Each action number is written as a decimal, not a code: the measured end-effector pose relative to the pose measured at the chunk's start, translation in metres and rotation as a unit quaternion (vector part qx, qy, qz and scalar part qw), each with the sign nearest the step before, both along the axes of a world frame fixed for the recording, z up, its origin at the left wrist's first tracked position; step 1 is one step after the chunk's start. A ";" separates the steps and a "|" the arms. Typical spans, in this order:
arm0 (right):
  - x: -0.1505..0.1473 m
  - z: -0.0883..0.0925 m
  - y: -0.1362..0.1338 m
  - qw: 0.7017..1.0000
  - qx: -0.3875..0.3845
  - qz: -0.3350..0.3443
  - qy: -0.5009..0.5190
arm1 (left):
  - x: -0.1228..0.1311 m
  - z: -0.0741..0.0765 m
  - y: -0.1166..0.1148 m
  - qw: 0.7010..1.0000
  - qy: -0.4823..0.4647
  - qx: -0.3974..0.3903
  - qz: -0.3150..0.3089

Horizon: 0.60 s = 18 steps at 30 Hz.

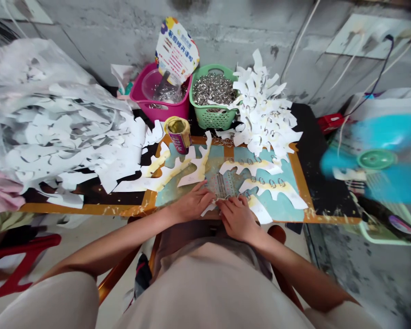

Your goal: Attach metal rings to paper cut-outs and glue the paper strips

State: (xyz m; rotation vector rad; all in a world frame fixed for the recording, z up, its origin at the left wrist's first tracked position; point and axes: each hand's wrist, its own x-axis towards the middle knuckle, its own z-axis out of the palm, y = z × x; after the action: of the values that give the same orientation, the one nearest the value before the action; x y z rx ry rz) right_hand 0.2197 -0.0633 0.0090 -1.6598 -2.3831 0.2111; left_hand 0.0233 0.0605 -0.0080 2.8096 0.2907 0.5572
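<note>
Left hand [192, 204], right hand [239, 219], fingers [224, 204] on paper cutout [208, 209]

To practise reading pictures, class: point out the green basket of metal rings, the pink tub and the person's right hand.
green basket [210, 118], head view, on its front wall
pink tub [160, 107], head view, on its front wall
right hand [238, 220], head view, on the back of the hand

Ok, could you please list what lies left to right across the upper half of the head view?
Plastic bag of paper cutouts → pink tub → green basket of metal rings → ringed cutouts → blue fan
</note>
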 end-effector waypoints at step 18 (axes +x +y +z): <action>0.000 0.013 0.015 0.999 -0.017 -0.027 0.044 | -0.007 0.005 -0.051 0.995 0.037 0.023 0.095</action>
State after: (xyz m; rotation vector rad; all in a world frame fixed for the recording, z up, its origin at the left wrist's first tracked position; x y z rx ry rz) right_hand 0.2194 -0.0483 0.0218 -1.6912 -2.2795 0.3115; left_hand 0.0168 0.0098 -0.0034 2.8702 0.5720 0.5069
